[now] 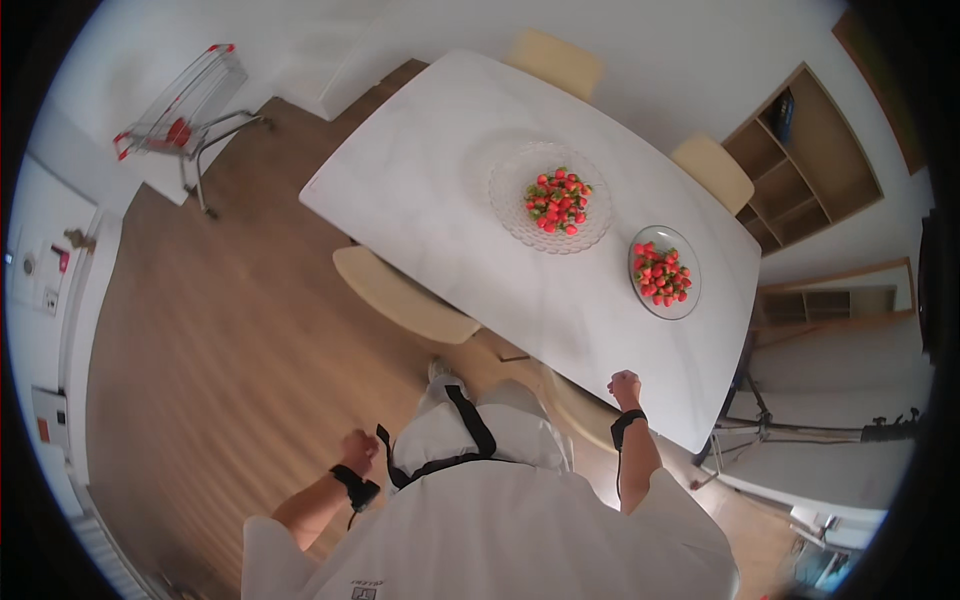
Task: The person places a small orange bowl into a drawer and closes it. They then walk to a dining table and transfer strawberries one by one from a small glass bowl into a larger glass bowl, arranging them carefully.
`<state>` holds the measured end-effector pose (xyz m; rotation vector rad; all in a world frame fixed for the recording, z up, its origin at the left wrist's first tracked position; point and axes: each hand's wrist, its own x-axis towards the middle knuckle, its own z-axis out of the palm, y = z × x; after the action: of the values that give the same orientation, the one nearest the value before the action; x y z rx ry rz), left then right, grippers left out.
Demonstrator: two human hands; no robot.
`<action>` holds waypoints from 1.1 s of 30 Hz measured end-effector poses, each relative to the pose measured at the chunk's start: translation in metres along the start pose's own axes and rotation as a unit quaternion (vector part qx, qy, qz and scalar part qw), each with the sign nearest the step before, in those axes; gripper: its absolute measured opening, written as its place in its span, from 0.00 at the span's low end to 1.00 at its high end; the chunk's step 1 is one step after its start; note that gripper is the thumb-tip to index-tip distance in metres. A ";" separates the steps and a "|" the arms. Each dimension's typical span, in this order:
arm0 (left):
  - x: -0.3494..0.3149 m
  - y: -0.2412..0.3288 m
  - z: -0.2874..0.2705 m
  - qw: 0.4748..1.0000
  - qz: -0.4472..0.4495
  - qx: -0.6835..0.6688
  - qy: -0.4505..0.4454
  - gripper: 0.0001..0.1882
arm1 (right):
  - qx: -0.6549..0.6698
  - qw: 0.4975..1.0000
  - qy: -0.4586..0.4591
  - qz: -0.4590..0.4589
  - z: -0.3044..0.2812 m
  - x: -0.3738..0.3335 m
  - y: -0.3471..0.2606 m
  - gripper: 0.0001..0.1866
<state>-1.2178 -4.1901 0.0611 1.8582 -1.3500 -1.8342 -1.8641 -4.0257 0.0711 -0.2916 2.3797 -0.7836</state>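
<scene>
Two heaps of strawberries are on the white table, away from both hands. One heap of strawberries (pixel 560 203) lies on a wide, clear textured glass plate (pixel 510 225) near the table's middle. To its right, a second heap of strawberries (pixel 662 276) fills a smaller clear plate (pixel 650 238). My right hand (pixel 624 386) is loosely closed by the table's near edge, nearest the smaller plate; nothing shows in it. Low on the left, beside my hip, my left hand (pixel 360 450) has curled fingers, slightly blurred, with nothing visible in them. Each wrist wears a black strap.
The white table (pixel 420 150) slants across the view. A cream chair (pixel 400 297) sits at its near side, with others at the far side. A small shopping cart (pixel 190 125) stands far left. Wooden shelves (pixel 800 165) and a black stand (pixel 762 425) are on the right.
</scene>
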 end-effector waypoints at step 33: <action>0.159 0.345 0.029 0.880 -0.107 -0.457 0.071 0.07 | -0.246 0.938 0.242 0.026 0.005 0.275 -0.154 0.33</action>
<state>-1.4280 -4.4820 0.1851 1.5603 -0.1150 -1.8763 -2.0761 -4.2549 0.0274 -0.2532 3.0231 -0.2301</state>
